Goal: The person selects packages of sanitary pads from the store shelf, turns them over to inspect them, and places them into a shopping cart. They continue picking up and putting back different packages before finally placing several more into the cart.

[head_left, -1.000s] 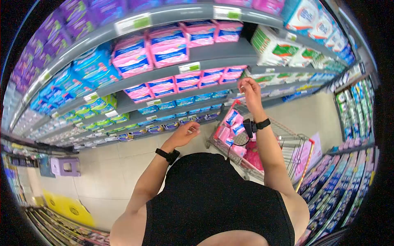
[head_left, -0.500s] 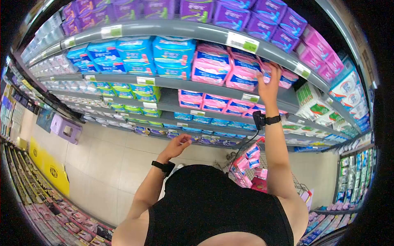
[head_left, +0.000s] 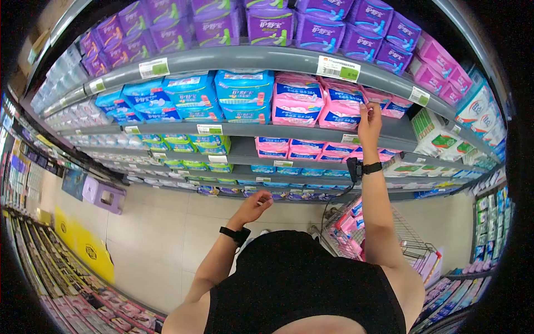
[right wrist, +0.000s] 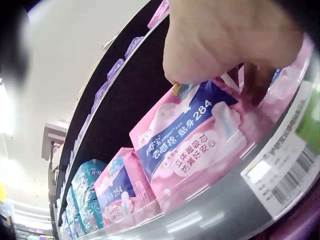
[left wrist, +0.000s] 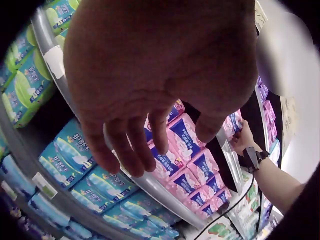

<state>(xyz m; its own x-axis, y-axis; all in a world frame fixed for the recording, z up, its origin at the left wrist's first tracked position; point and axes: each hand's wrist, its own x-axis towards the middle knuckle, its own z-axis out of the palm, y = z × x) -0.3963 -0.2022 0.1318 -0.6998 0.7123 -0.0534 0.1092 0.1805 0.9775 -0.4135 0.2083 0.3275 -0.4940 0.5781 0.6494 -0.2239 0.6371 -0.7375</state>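
Observation:
On the shelf with pink and blue packages, the right hand (head_left: 370, 127) reaches to a pink package (head_left: 342, 94). Close up in the right wrist view, that hand (right wrist: 230, 42) grips the top and side of a pink package (right wrist: 182, 142) marked 284, its fingertips partly hidden. The package rests on the shelf beside another pink package (right wrist: 122, 190). Low in front of the body, the left hand (head_left: 253, 209) hangs with relaxed fingers, holding nothing. In the left wrist view the left hand (left wrist: 165, 70) is in front of the shelves, touching no package.
A shopping cart (head_left: 409, 245) with pink packages stands below the right arm. Purple packages (head_left: 270, 26) line the shelf above; a grey shelf edge (head_left: 245, 58) with price labels runs between. A purple stool (head_left: 105, 195) and yellow floor marking (head_left: 83, 247) are at the left.
The right hand rose from above the cart to the pink packages, then shifted slightly down along them. The head view turned, moving the shelves within it. The left hand stays low and empty.

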